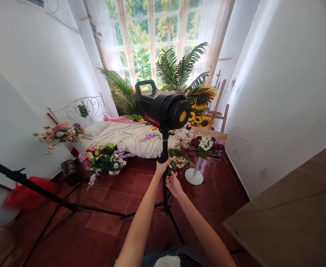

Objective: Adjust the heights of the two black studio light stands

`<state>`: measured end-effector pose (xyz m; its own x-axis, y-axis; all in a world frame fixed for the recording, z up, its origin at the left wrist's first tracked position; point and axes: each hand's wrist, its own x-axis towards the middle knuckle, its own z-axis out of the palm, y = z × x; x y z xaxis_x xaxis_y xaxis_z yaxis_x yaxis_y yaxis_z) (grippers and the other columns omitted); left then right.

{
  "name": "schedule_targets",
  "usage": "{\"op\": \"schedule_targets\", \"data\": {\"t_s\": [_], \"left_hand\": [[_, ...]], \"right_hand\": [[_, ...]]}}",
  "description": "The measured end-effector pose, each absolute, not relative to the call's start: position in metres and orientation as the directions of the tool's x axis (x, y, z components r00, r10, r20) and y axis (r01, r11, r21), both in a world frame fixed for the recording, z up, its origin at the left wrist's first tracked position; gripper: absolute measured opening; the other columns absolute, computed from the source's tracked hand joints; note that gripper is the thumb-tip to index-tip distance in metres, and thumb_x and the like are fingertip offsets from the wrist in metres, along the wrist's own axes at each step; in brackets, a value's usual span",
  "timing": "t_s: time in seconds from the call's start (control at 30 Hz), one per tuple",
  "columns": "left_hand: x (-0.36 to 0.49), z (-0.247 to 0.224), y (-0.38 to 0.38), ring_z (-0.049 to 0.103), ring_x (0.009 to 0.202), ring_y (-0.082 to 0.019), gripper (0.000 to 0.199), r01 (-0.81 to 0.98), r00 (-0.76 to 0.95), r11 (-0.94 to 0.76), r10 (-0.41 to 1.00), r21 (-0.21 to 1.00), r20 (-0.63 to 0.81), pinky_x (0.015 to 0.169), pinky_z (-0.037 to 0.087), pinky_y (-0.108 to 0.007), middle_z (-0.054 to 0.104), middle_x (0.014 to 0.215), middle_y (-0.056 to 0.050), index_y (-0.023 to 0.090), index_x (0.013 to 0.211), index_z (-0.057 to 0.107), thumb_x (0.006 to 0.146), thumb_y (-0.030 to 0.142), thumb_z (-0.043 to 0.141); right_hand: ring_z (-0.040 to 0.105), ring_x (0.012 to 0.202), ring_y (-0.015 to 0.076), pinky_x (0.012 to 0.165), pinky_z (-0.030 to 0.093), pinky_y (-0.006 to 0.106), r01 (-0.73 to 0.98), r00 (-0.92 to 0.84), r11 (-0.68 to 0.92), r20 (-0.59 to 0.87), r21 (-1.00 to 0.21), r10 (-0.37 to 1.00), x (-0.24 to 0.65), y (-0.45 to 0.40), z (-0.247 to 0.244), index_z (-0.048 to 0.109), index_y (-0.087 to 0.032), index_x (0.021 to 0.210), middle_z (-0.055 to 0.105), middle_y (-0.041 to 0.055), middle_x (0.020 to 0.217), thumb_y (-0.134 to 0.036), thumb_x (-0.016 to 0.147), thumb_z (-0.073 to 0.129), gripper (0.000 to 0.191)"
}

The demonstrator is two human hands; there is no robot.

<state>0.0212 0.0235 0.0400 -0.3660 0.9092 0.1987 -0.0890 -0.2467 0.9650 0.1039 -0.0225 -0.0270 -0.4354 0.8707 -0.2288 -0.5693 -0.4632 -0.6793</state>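
Note:
A black studio light [163,105] with a top handle and an orange-yellow front disc is mounted on a black stand [165,148]. My left hand [163,167] is wrapped round the upper pole, just under a clamp. Slightly lower, on the right side of the same pole, my right hand [174,183] has its fingers curled together at a small part I cannot make out. The tripod legs spread on the floor below both hands.
Another black stand [68,204] spreads its legs at the left. Behind the light are a bed [124,135], flower bunches [103,157] and palm leaves [179,68]. A white-based table [194,177] stands right of the pole; a brown panel [296,207] fills the lower right.

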Motion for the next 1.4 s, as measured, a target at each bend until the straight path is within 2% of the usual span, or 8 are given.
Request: {"op": "schedule_targets", "data": {"t_s": [0.1, 0.17, 0.33, 0.5, 0.8, 1.13, 1.3, 1.4], "left_hand": [[0.022, 0.037, 0.026, 0.051, 0.052, -0.009, 0.023, -0.107, -0.381, -0.25, 0.904, 0.962, 0.192, 0.056, 0.042, -0.022, 0.059, 0.059, 0.001, 0.013, 0.069, 0.064, 0.056, 0.03, 0.074], [0.022, 0.035, 0.027, 0.051, 0.053, -0.008, 0.023, -0.115, -0.384, -0.257, 0.902, 0.96, 0.196, 0.056, 0.042, -0.022, 0.059, 0.06, 0.001, 0.014, 0.068, 0.063, 0.056, 0.03, 0.074], [0.022, 0.033, 0.028, 0.052, 0.053, -0.009, 0.023, -0.107, -0.412, -0.254, 0.891, 0.961, 0.19, 0.056, 0.042, -0.022, 0.06, 0.06, 0.0, 0.013, 0.067, 0.063, 0.055, 0.03, 0.075], [0.022, 0.035, 0.027, 0.052, 0.052, -0.009, 0.023, -0.111, -0.411, -0.238, 0.895, 0.965, 0.174, 0.055, 0.042, -0.022, 0.059, 0.059, 0.0, 0.013, 0.066, 0.063, 0.055, 0.03, 0.074], [0.023, 0.032, 0.031, 0.055, 0.057, -0.011, 0.025, -0.076, -0.424, -0.247, 0.885, 0.966, 0.193, 0.058, 0.045, -0.023, 0.062, 0.064, -0.002, 0.013, 0.067, 0.063, 0.054, 0.031, 0.074], [0.02, 0.028, 0.036, 0.056, 0.063, -0.012, 0.026, -0.131, -0.446, -0.218, 0.884, 0.967, 0.139, 0.064, 0.046, -0.025, 0.063, 0.067, -0.004, 0.013, 0.067, 0.063, 0.052, 0.029, 0.076], [0.013, 0.025, 0.035, 0.054, 0.062, -0.011, 0.028, -0.101, -0.389, -0.233, 0.904, 0.967, 0.177, 0.064, 0.045, -0.025, 0.062, 0.069, -0.004, 0.012, 0.071, 0.063, 0.057, 0.034, 0.074], [0.008, 0.023, 0.034, 0.055, 0.065, -0.012, 0.03, -0.101, -0.37, -0.228, 0.912, 0.968, 0.176, 0.066, 0.046, -0.026, 0.063, 0.072, -0.005, 0.012, 0.074, 0.063, 0.058, 0.035, 0.073]], "right_hand": [[0.028, 0.039, 0.0037, 0.036, 0.025, 0.014, -0.685, -0.552, -0.57, -0.186, -0.454, 0.813, 0.106, -0.026, -0.024, 0.05, -0.015, 0.065, 0.039, -0.0055, 0.05, -0.048, 0.087, 0.045, 0.04], [0.03, 0.04, 0.0038, 0.036, 0.025, 0.013, -0.673, -0.604, -0.618, -0.179, -0.407, 0.776, 0.11, -0.025, -0.024, 0.05, -0.015, 0.066, 0.041, -0.0046, 0.051, -0.046, 0.089, 0.042, 0.039], [0.033, 0.039, 0.0044, 0.037, 0.026, 0.014, -0.588, -0.656, -0.681, -0.236, -0.437, 0.717, 0.115, -0.02, -0.026, 0.053, -0.014, 0.072, 0.047, -0.0014, 0.053, -0.047, 0.09, 0.036, 0.042], [0.035, 0.037, 0.005, 0.036, 0.027, 0.015, -0.575, -0.561, -0.631, -0.31, -0.52, 0.767, 0.111, -0.018, -0.024, 0.056, -0.013, 0.072, 0.052, 0.0013, 0.052, -0.046, 0.09, 0.035, 0.044], [0.038, 0.038, 0.0035, 0.036, 0.031, 0.013, -0.623, -0.502, -0.614, -0.354, -0.485, 0.789, 0.107, -0.016, -0.021, 0.052, -0.014, 0.068, 0.053, 0.0009, 0.055, -0.042, 0.088, 0.046, 0.035], [0.031, 0.035, 0.0026, 0.034, 0.028, 0.009, -0.809, -0.517, -0.548, -0.185, -0.215, 0.836, 0.096, -0.013, -0.018, 0.04, -0.019, 0.061, 0.039, -0.0094, 0.047, -0.008, 0.074, 0.049, 0.019], [0.036, 0.036, 0.0033, 0.033, 0.032, 0.009, -0.837, -0.54, -0.545, -0.248, 0.056, 0.804, 0.092, -0.016, -0.011, 0.041, -0.02, 0.059, 0.045, -0.0086, 0.048, 0.001, 0.071, 0.041, 0.024], [0.037, 0.036, 0.0029, 0.032, 0.033, 0.009, -0.813, -0.576, -0.577, -0.26, 0.08, 0.775, 0.092, -0.017, -0.005, 0.04, -0.02, 0.059, 0.046, -0.0085, 0.049, 0.002, 0.072, 0.039, 0.026]]}}
